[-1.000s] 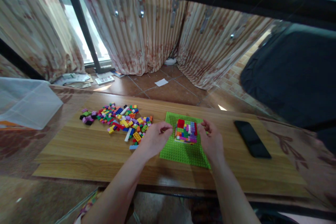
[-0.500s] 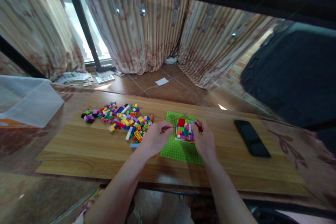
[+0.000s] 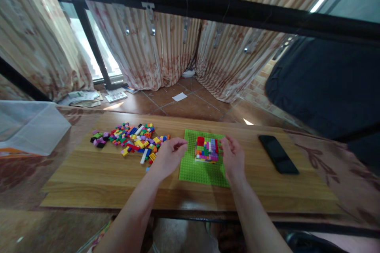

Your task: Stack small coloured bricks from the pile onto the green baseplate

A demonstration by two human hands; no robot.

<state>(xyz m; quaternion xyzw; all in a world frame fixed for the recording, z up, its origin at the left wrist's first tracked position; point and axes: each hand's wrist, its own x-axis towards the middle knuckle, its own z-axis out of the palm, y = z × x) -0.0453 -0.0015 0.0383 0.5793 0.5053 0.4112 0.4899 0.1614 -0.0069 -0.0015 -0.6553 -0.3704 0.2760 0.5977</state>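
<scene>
A compact block of many-coloured toy bricks (image 3: 207,152), with a raised red brick at its far left corner, stands on a green studded baseplate (image 3: 190,172). To its left hovers my left hand (image 3: 169,158), over the plate's left edge, thumb and fingers curled closely together. Whatever may lie between those fingertips is too small or hidden to make out. My right hand (image 3: 234,158) is just right of the block, over the plate's right side, apart from the bricks. Its fingers are loosely bent and spread. Farther left lies a loose pile of mixed bricks (image 3: 135,139), partly behind my left hand.
The plate and bricks rest on a wooden board (image 3: 103,182). A black phone (image 3: 278,154) lies at the right. A translucent plastic bin (image 3: 35,126) stands at the far left. Behind the board are tiled floor, papers (image 3: 83,98) and striped curtains (image 3: 166,55).
My right hand has drawn back to the right, off the brick block, uncovering its right side. My left hand stays curled beside the plate. The view has tilted and shifted slightly.
</scene>
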